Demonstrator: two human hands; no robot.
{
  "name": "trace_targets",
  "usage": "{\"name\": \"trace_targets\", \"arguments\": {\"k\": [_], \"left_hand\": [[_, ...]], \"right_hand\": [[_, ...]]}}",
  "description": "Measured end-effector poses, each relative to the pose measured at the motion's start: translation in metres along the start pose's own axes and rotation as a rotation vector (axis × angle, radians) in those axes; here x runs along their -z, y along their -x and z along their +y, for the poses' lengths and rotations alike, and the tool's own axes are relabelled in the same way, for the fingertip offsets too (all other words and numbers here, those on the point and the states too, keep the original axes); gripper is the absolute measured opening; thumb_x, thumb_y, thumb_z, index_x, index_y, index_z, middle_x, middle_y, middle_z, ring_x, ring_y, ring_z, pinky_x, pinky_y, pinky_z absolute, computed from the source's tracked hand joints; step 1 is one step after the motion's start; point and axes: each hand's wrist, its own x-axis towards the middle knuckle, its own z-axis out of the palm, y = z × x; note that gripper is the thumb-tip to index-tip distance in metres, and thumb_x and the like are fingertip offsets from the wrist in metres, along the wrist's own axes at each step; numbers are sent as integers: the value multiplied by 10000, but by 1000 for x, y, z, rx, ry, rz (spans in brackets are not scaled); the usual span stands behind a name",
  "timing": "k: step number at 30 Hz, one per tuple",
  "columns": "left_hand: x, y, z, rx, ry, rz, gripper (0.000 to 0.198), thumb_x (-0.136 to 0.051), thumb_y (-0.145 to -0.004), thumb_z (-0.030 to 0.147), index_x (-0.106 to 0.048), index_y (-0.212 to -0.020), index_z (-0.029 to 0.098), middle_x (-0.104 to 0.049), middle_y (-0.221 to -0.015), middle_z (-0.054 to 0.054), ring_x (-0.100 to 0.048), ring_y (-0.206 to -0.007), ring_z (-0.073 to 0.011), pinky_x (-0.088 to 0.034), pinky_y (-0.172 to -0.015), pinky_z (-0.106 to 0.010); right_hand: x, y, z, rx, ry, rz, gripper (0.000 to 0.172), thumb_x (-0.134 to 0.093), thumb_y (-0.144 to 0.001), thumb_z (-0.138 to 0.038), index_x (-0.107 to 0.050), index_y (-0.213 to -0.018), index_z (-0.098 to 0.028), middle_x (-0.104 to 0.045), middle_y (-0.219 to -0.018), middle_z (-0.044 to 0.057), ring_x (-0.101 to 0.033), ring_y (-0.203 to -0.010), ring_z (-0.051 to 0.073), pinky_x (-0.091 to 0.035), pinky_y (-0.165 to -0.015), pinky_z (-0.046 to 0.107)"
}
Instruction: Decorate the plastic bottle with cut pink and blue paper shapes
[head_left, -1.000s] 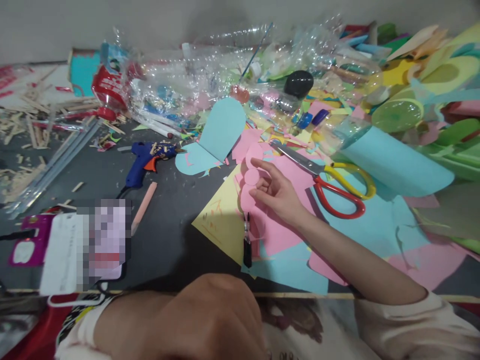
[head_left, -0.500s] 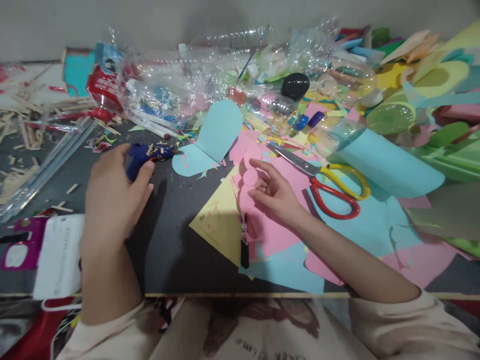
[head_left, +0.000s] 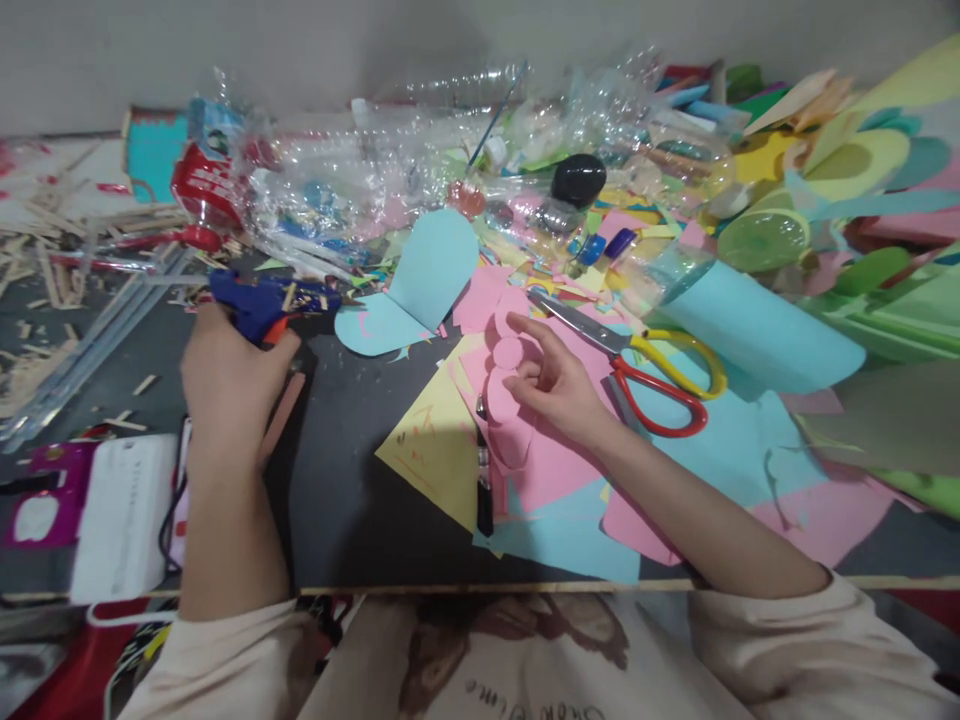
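Note:
My left hand (head_left: 234,370) is closed around the handle of a blue glue gun (head_left: 253,300) with an orange trigger, its nozzle pointing right. Between the thumb and fingers of my right hand (head_left: 559,390) is a pink paper cutout (head_left: 508,353) with rounded petals and a small disc at its middle. Pink sheets lie beneath it. Just below is a slim black-handled tool (head_left: 484,490), perhaps a cutter, resting by a folded yellow paper (head_left: 431,445). A light blue paper heart (head_left: 439,265), creased down its middle, lies between the glue gun and my right hand.
Scissors (head_left: 622,355) with red and yellow handles lie right of my right hand, near a light blue paper tube (head_left: 772,325). Clear plastic bottles (head_left: 330,170) crowd the back. Glue sticks (head_left: 97,350), wood bits and a white power bank (head_left: 124,515) are at left.
My left hand has moved the glue gun to the left and its fingers now wrap the handle. My right hand has shifted slightly right with the pink cutout. The view has moved a little.

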Motion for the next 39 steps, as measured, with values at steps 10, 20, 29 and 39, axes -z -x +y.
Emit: {"name": "trace_targets", "arguments": {"k": [10, 20, 29, 39], "left_hand": [[-20, 48, 30, -166, 385, -13, 400, -738, -560, 398, -570, -836, 163, -597, -656, 7, -592, -639, -190, -515, -679, -347], [-46, 69, 22, -338, 305, -116, 304, -615, -658, 454, -595, -804, 188, -646, -769, -43, -649, -763, -249, -513, -723, -366], [-51, 66, 23, -351, 216, -109, 194, -558, -637, 385, -559, -709, 204, -595, -685, -25, -620, -709, -243, -488, -683, -354], [-51, 65, 23, -399, 61, -176, 187, -549, -672, 375, -571, -730, 198, -582, -689, -49, -605, -730, -258, -461, -682, -348]], "right_hand": [[1, 1, 2, 4, -22, -75, 651, -659, -797, -284, -402, -1388, -378, -300, -1563, 61, -490, -574, 42, -449, -473, 225], [1, 3, 3, -17, 20, -42, 660, -699, -788, -394, -421, -1386, -382, -494, -1393, 52, -473, -581, 67, -418, -452, 230], [1, 2, 3, 4, 21, -62, 641, -686, -797, -337, -433, -1382, -401, -398, -1493, 28, -477, -576, 50, -439, -465, 233], [2, 1, 4, 6, 5, -92, 649, -675, -808, -300, -415, -1393, -403, -311, -1560, 22, -460, -582, 41, -449, -499, 227]]}}
